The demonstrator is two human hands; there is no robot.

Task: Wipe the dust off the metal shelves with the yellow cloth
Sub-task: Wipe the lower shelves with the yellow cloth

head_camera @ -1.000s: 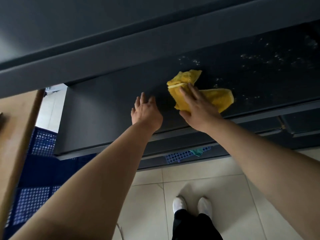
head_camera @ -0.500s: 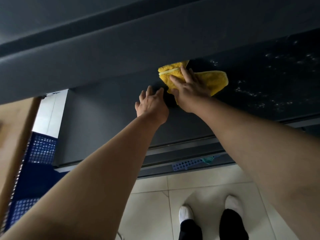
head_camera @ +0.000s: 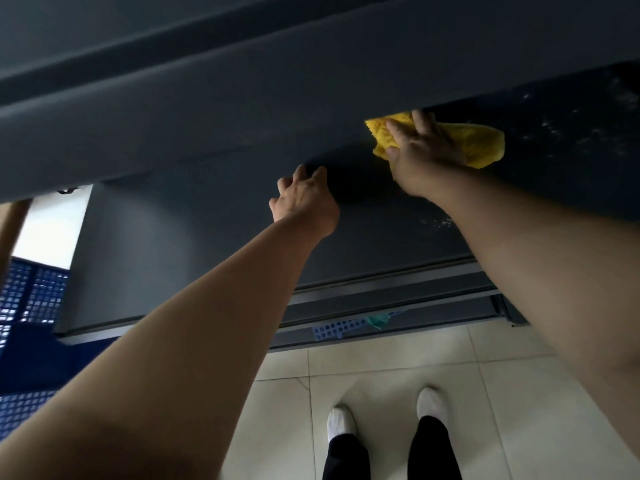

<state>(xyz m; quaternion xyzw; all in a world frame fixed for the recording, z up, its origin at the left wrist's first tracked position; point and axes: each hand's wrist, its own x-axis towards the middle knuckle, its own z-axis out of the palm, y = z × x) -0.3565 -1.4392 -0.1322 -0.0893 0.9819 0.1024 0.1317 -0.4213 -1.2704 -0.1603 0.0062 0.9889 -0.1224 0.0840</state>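
Reading head view, the only one. Right hand (head_camera: 426,147) lies flat with fingers spread, pressing the yellow cloth (head_camera: 483,143) onto the dark metal shelf (head_camera: 156,244), upper right of centre; its fingertips sit tight under the lip of the upper shelf (head_camera: 311,81). Left hand (head_camera: 304,199) rests on the shelf at centre, fingers loosely bent, holding nothing. Change: over the last second cloth and hand went from mid-frame up toward the shelf's rear. Dust specks (head_camera: 550,133) remain at far right, and more (head_camera: 436,221) beside the right forearm, so that section likely awaits wiping. No legible writing or brand.
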